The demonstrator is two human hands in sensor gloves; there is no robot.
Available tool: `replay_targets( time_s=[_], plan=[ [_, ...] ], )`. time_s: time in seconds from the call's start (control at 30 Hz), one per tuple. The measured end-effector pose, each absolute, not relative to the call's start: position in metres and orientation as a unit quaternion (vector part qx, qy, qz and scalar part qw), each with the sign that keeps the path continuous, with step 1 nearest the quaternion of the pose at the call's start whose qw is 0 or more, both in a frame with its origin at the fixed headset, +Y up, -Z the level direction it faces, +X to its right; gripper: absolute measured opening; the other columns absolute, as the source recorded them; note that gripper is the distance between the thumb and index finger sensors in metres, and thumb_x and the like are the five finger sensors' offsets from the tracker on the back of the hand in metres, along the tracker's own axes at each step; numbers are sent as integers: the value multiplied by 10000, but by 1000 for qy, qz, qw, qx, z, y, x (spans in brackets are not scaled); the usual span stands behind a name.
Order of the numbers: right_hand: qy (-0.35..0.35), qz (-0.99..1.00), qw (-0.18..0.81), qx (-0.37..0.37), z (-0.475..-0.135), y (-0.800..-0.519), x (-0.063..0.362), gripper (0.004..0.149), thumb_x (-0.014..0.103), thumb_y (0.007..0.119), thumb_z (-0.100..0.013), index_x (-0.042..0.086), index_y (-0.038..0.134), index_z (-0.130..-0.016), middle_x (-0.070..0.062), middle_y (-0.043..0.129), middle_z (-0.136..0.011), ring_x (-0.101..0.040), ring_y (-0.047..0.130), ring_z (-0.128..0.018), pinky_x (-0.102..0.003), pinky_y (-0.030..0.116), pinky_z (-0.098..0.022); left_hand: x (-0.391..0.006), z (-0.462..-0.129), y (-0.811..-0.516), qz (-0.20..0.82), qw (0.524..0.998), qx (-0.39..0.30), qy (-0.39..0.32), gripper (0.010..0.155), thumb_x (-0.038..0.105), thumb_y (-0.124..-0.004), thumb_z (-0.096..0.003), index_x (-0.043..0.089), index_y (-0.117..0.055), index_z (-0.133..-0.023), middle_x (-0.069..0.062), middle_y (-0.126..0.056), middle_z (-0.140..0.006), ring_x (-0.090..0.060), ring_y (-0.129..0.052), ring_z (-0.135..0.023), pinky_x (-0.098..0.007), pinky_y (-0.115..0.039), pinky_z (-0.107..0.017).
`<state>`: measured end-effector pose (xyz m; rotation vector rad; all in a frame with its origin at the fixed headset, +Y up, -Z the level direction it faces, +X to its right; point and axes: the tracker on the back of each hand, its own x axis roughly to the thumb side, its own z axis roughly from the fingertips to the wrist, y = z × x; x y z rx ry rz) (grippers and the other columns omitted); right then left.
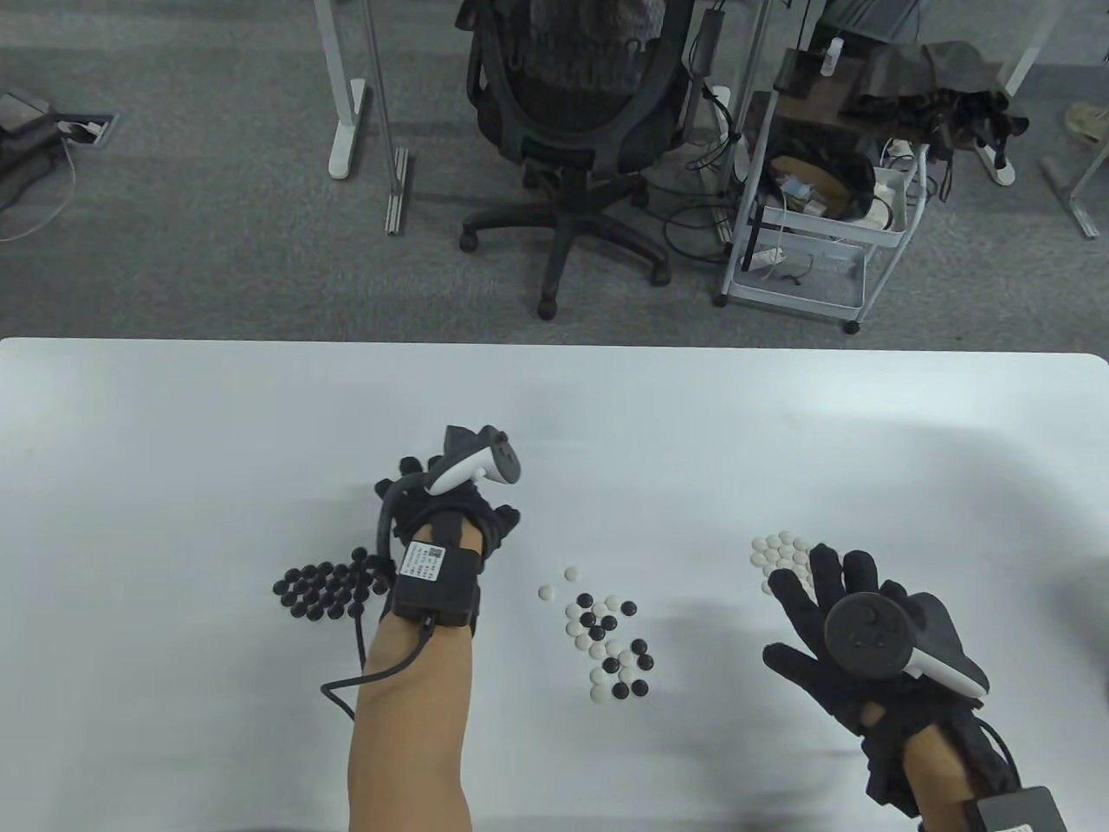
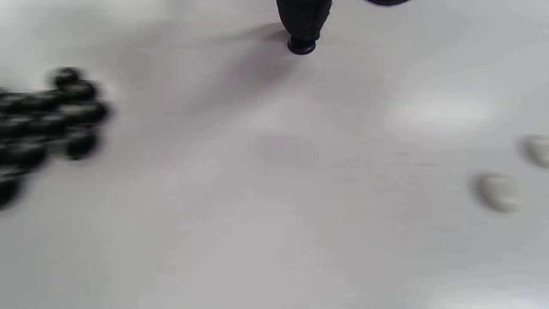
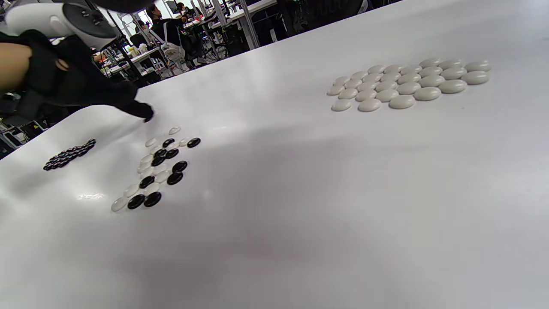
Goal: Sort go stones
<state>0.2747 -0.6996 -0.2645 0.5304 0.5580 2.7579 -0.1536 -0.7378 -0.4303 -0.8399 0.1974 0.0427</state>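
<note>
Right now the left hand (image 1: 450, 511) hangs over the table (image 1: 173, 416) between the black pile and the mixed heap; the left wrist view shows one fingertip (image 2: 302, 25) with a small dark disc at its end, perhaps a black stone, but whether it is pinched I cannot tell. The right hand (image 1: 853, 637) lies flat with fingers spread and straight, holding nothing, its fingertips over the near side of the white pile (image 3: 407, 83) toward the table's right edge. The black pile (image 1: 329, 589) sits just left of the left wrist, toward the left edge. In the middle, nearer the front edge, the mixed heap (image 1: 606, 637) holds black and white stones touching one another, with two white strays (image 1: 559, 583) just beside it. Sorting looks well along, though unfinished. The next pick, I'd judge, calls for a fine pinch on a single stone without nudging its neighbours.
</note>
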Motion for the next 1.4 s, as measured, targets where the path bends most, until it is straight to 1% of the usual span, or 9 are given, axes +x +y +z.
replay_targets(
  time_s=[0.13,0.3,0.63,0.9,1.03,1.13,1.27,1.33,1.4],
  plan=[
    [198,953,134,184,-265,-702,273,786,534,471,-557,118,160,-1147,-314,-92,-1058,-570,-150,-851,-796,23,-525,-213,-415,-737,36,895,-413,162,688,492,-395,-562,233,-534,-1184,-289,148,-1134,-593,191,-903,-835,19,-557],
    [205,953,126,183,-266,-706,270,788,535,469,-557,116,159,-1148,-315,-92,-1058,-571,-149,-850,-797,25,-524,-255,-400,-739,60,892,-403,195,687,492,-396,-561,239,-507,-1191,-279,163,-1127,-586,201,-902,-833,26,-560],
    [217,952,124,177,-267,-709,269,787,535,468,-557,116,164,-1149,-315,-92,-1058,-571,-149,-850,-797,25,-525,-282,-388,-741,105,891,-395,200,686,489,-402,-561,240,-495,-1193,-280,162,-1129,-583,203,-905,-832,29,-563],
    [217,951,124,179,-267,-709,269,789,535,469,-557,114,162,-1149,-316,-91,-1058,-571,-148,-850,-797,26,-524,-286,-383,-738,112,888,-401,197,695,488,-404,-560,229,-509,-1197,-280,154,-1135,-583,198,-909,-831,27,-565],
    [215,952,126,179,-268,-709,270,788,535,469,-557,116,162,-1149,-316,-90,-1058,-571,-148,-850,-797,26,-525,-272,-385,-724,117,901,-383,167,691,486,-411,-562,229,-505,-1197,-287,151,-1137,-584,199,-909,-831,30,-567],
    [214,952,126,179,-268,-708,270,789,535,470,-557,114,162,-1149,-314,-91,-1058,-570,-149,-850,-797,26,-525,-245,-388,-709,116,914,-373,110,689,485,-423,-568,220,-511,-1198,-296,131,-1148,-589,185,-918,-832,17,-576],
    [210,953,129,178,-268,-707,271,789,535,470,-557,114,161,-1149,-316,-92,-1058,-570,-149,-850,-797,25,-524,-184,-384,-693,91,922,-377,-12,677,484,-437,-580,213,-533,-1193,-315,97,-1159,-603,156,-925,-836,-8,-580],
    [207,953,131,177,-267,-706,272,787,534,470,-557,116,161,-1148,-316,-92,-1058,-571,-149,-850,-797,25,-524,-144,-377,-690,51,920,-379,-83,670,483,-442,-582,215,-549,-1186,-321,76,-1164,-607,137,-931,-837,-25,-585],
    [206,954,133,176,-267,-705,273,788,535,470,-557,116,160,-1148,-315,-91,-1058,-571,-149,-850,-797,25,-524,-110,-369,-691,20,913,-382,-139,663,483,-445,-582,223,-558,-1181,-321,68,-1163,-607,133,-930,-837,-35,-589]
  ],
)
